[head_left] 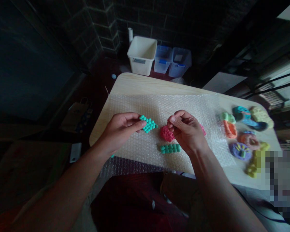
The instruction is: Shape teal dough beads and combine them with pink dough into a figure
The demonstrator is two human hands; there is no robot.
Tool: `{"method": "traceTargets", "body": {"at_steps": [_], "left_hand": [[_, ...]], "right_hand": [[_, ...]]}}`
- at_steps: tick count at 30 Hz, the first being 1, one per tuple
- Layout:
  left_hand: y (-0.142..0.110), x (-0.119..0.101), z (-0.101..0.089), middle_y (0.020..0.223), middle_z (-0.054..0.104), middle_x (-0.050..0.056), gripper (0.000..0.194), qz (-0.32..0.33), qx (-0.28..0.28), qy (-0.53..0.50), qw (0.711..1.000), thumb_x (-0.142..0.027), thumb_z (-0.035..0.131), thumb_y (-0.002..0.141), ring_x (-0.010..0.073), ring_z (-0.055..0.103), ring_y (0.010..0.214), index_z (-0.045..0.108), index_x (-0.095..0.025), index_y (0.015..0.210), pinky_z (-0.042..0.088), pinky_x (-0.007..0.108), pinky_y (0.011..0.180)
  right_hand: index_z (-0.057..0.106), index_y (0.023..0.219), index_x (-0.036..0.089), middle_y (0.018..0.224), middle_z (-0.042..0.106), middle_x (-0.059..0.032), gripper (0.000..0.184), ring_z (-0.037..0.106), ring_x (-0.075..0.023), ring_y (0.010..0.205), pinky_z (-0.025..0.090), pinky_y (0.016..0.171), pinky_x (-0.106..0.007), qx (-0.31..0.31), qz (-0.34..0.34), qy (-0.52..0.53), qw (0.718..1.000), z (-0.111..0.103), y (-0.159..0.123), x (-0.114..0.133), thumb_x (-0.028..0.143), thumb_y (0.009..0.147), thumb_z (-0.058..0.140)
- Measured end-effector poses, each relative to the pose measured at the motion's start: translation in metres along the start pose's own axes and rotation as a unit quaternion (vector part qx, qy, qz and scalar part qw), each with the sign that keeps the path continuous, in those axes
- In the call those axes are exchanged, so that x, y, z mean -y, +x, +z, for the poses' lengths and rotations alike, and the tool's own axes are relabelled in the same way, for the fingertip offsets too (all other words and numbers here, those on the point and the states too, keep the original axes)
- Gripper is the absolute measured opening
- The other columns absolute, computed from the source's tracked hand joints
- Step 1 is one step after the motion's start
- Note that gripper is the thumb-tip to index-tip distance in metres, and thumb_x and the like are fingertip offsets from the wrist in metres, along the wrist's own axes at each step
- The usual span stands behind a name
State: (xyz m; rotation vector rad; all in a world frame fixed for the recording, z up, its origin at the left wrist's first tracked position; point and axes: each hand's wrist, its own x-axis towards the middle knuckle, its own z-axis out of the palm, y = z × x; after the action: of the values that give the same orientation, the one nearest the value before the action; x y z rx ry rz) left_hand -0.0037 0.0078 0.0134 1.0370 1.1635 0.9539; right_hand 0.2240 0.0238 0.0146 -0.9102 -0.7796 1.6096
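Observation:
My left hand pinches a green piece made of small joined balls above the bubble wrap. To its right, my right hand is closed, thumb pressed against the fingers; anything between them is too small to make out. Below and partly behind that hand lies a pink bumpy lump, its middle covered by the hand. A green block of beads in two rows rests on the bubble wrap just in front of the lump. Another bit of green shows beside my left forearm.
Several colourful modelled pieces sit at the table's right, among them a purple disc, an orange-and-green piece and a yellow one. Beyond the wooden table stand a white bin and two clear boxes.

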Motion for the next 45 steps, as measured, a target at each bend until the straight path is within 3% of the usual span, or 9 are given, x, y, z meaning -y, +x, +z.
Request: {"method": "traceTargets", "body": {"at_steps": [6, 10, 16, 26, 29, 33, 36, 40, 45], "left_hand": [[-0.001, -0.001, 0.000, 0.082, 0.077, 0.002, 0.021, 0.005, 0.002, -0.002, 1.000, -0.037, 0.090, 0.083, 0.0143, 0.068, 0.076, 0.082, -0.018, 0.089, 0.053, 0.026, 0.074], [0.000, 0.000, 0.000, 0.084, 0.079, 0.003, 0.022, 0.001, -0.003, -0.002, 1.000, -0.037, 0.090, 0.083, 0.0144, 0.068, 0.076, 0.082, -0.018, 0.089, 0.053, 0.026, 0.074], [-0.001, 0.000, 0.000, 0.089, 0.081, 0.005, 0.025, -0.002, -0.005, 0.010, 1.000, -0.040, 0.090, 0.082, 0.0157, 0.069, 0.077, 0.083, -0.018, 0.091, 0.054, 0.027, 0.074], [-0.001, 0.001, 0.000, 0.092, 0.082, 0.007, 0.022, 0.001, -0.002, 0.030, 1.000, -0.039, 0.086, 0.085, 0.0182, 0.072, 0.080, 0.083, -0.018, 0.093, 0.055, 0.028, 0.074], [-0.002, 0.000, 0.001, 0.088, 0.081, 0.005, 0.019, -0.002, -0.009, 0.030, 0.999, -0.038, 0.086, 0.086, 0.0175, 0.070, 0.079, 0.083, -0.020, 0.091, 0.053, 0.027, 0.072], [-0.004, -0.001, 0.003, 0.086, 0.080, 0.003, 0.015, -0.018, -0.019, 0.025, 0.999, -0.034, 0.087, 0.085, 0.0174, 0.068, 0.080, 0.083, -0.020, 0.090, 0.051, 0.027, 0.074], [-0.003, -0.001, 0.003, 0.085, 0.079, 0.002, 0.013, -0.025, -0.026, 0.033, 0.999, -0.031, 0.084, 0.086, 0.0172, 0.067, 0.081, 0.083, -0.019, 0.091, 0.049, 0.028, 0.076], [-0.002, 0.001, 0.002, 0.086, 0.080, 0.002, 0.012, -0.022, -0.019, 0.044, 0.999, -0.031, 0.083, 0.087, 0.0186, 0.066, 0.084, 0.083, -0.020, 0.091, 0.047, 0.029, 0.077], [-0.002, 0.001, 0.001, 0.089, 0.081, 0.001, 0.012, -0.032, -0.017, 0.039, 0.999, -0.031, 0.084, 0.087, 0.0184, 0.066, 0.086, 0.084, -0.021, 0.093, 0.047, 0.030, 0.079]], "right_hand": [[0.085, 0.092, 0.020, 0.090, 0.086, -0.0031, 0.026, 0.079, -0.0102, 0.073, 0.061, 0.063, -0.015, 0.014, 0.027, 0.007, 1.000, 0.000, -0.001, 0.000, 0.027, 0.072, 0.100], [0.083, 0.091, 0.019, 0.082, 0.084, -0.0026, 0.023, 0.076, -0.0100, 0.064, 0.057, 0.053, -0.016, 0.003, 0.023, -0.006, 1.000, 0.001, 0.001, 0.002, 0.035, 0.078, 0.095], [0.079, 0.072, 0.019, 0.067, 0.079, 0.0002, 0.030, 0.067, -0.0076, 0.050, 0.047, 0.041, -0.014, -0.028, -0.003, -0.021, 0.999, -0.003, 0.000, 0.001, 0.041, 0.071, 0.100], [0.083, 0.097, 0.023, 0.093, 0.084, -0.0023, 0.021, 0.078, -0.0137, 0.082, 0.063, 0.070, -0.024, -0.009, 0.005, -0.015, 1.000, -0.002, 0.001, 0.001, 0.029, 0.081, 0.093], [0.083, 0.100, 0.022, 0.085, 0.081, -0.0001, 0.022, 0.073, -0.0107, 0.074, 0.061, 0.070, -0.023, 0.006, 0.001, -0.001, 1.000, -0.001, 0.001, 0.001, 0.033, 0.083, 0.091], [0.078, 0.083, 0.020, 0.070, 0.074, 0.0020, 0.029, 0.062, -0.0085, 0.056, 0.049, 0.050, -0.021, 0.004, -0.001, -0.027, 1.000, -0.002, 0.001, 0.000, 0.046, 0.081, 0.091], [0.071, 0.074, 0.021, 0.062, 0.068, 0.0044, 0.036, 0.056, -0.0074, 0.051, 0.042, 0.046, -0.021, -0.016, -0.002, -0.050, 0.999, -0.004, 0.001, -0.002, 0.049, 0.077, 0.095], [0.068, 0.072, 0.023, 0.059, 0.067, 0.0061, 0.041, 0.059, -0.0091, 0.054, 0.046, 0.051, -0.022, -0.033, -0.018, -0.037, 0.999, -0.006, 0.003, -0.003, 0.042, 0.062, 0.103], [0.079, 0.082, 0.023, 0.070, 0.073, 0.0042, 0.026, 0.062, -0.0088, 0.062, 0.049, 0.056, -0.021, -0.024, -0.013, 0.003, 1.000, -0.009, 0.004, -0.001, 0.034, 0.069, 0.099]]}}
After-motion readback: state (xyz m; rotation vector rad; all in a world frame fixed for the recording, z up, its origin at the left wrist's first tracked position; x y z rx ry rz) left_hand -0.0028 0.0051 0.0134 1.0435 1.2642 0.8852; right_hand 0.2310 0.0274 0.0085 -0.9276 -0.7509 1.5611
